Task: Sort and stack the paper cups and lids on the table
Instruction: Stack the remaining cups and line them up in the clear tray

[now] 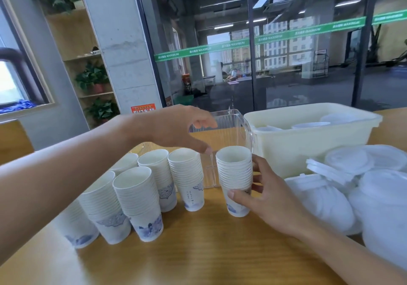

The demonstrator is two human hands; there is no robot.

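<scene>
Several stacks of white paper cups with blue prints stand on the wooden table (198,251). My right hand (264,198) grips one upright cup stack (234,174) near the table's middle. My left hand (176,128) hovers above and to the left of that stack, fingers loosely spread and holding nothing. Other stacks stand to the left: one cup stack (187,176), another cup stack (158,174), a front cup stack (138,201) and a tilted cup stack (103,209). A heap of white plastic lids (352,192) lies at the right.
A clear plastic bin (233,128) stands behind the held stack. A cream tub (308,143) with a few lids inside sits at the back right. Glass walls and a shelf with plants lie beyond the table.
</scene>
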